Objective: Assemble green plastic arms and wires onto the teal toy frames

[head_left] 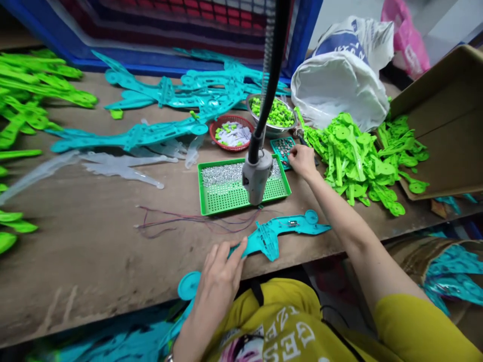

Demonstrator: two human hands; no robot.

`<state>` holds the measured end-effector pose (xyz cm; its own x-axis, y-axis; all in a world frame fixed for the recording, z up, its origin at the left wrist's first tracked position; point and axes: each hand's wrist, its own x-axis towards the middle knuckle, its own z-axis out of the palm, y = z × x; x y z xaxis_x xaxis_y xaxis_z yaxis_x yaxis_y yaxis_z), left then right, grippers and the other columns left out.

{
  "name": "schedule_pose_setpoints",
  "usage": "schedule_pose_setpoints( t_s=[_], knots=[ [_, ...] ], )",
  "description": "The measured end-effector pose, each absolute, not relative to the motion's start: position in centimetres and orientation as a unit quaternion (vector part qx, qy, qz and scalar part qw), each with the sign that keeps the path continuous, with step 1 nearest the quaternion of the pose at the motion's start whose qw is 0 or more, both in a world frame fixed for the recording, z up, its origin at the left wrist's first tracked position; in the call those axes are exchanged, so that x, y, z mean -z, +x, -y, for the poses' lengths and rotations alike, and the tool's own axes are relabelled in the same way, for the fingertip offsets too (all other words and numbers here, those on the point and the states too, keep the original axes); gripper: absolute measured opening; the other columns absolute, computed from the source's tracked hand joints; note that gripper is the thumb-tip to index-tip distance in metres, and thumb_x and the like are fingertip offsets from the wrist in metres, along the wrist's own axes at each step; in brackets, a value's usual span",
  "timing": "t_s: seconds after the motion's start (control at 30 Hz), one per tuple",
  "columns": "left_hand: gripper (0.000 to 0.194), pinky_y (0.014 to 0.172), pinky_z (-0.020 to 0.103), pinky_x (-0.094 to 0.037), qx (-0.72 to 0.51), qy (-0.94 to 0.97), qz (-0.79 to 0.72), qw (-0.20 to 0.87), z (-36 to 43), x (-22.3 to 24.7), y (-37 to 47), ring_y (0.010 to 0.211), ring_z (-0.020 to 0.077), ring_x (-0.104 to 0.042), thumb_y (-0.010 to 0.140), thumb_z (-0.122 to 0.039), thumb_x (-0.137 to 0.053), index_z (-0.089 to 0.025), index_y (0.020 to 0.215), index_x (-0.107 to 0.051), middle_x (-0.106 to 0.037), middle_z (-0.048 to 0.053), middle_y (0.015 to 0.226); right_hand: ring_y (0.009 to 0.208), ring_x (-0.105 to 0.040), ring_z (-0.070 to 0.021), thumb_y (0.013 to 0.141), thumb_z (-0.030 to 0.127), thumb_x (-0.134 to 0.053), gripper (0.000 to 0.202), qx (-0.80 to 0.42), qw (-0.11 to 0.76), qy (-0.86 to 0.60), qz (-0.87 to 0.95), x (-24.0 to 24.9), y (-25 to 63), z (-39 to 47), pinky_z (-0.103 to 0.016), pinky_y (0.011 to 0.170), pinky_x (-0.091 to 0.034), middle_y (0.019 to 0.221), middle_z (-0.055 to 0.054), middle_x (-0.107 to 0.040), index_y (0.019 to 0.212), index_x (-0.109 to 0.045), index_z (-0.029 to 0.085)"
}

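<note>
My left hand (221,274) rests with fingers spread on the end of a teal plastic toy part (277,232) that lies along the table's front edge. My right hand (302,161) reaches forward to a small teal tray (282,149) of tiny metal pieces, fingertips pinched at its edge; whether it holds a piece is hidden. A grey electric screwdriver (256,176) hangs on a black cable over a green perforated tray (241,193) holding silver screws. Thin coloured wires (196,221) lie between the green tray and my left hand.
Teal parts (181,95) are piled at the back, green parts at the left (33,90) and right (362,156). A red basket (231,133), a metal bowl of green bits (277,113), a white bag (339,85) and a cardboard box (445,125) stand behind.
</note>
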<state>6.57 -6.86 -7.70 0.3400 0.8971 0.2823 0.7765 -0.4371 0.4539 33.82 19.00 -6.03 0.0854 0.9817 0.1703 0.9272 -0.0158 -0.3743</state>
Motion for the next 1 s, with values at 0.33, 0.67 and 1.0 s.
schedule_pose_setpoints(
  t_s=[0.33, 0.67, 1.0],
  knots=[
    [0.039, 0.086, 0.042, -0.050, -0.253, 0.806, -0.514, 0.152, 6.7, 8.0, 6.5, 0.098, 0.0248, -0.056, 0.098, -0.016, -0.051, -0.019, 0.137, -0.053, -0.061, 0.010, 0.110, 0.059, -0.068, -0.0170, 0.075, 0.032, -0.066, 0.021, -0.377, 0.317, -0.638, 0.591, 4.8, 33.7, -0.6, -0.026, 0.056, -0.054, 0.072, -0.006, -0.077, 0.080, -0.079, 0.016],
    [0.040, 0.090, 0.043, -0.052, -0.252, 0.791, -0.525, 0.187, 6.9, 8.6, 6.4, 0.101, 0.0249, -0.058, 0.099, -0.019, -0.049, -0.022, 0.138, -0.054, -0.062, 0.010, 0.111, 0.052, -0.061, -0.0148, 0.074, 0.020, -0.060, 0.016, -0.223, 0.285, -0.671, 0.648, 6.5, 32.6, 1.2, -0.027, 0.054, -0.048, 0.062, -0.002, -0.070, 0.072, -0.076, 0.019],
    [0.035, 0.089, 0.039, -0.051, -0.266, 0.784, -0.518, 0.215, 6.6, 8.9, 6.3, 0.099, 0.0228, -0.056, 0.100, -0.021, -0.049, -0.018, 0.134, -0.056, -0.061, 0.010, 0.108, 0.083, -0.061, -0.0231, 0.091, 0.019, -0.055, 0.020, -0.080, 0.275, -0.614, 0.736, 7.6, 31.1, 3.8, -0.038, 0.078, -0.051, 0.087, -0.010, -0.065, 0.097, -0.073, 0.016]
  ],
)
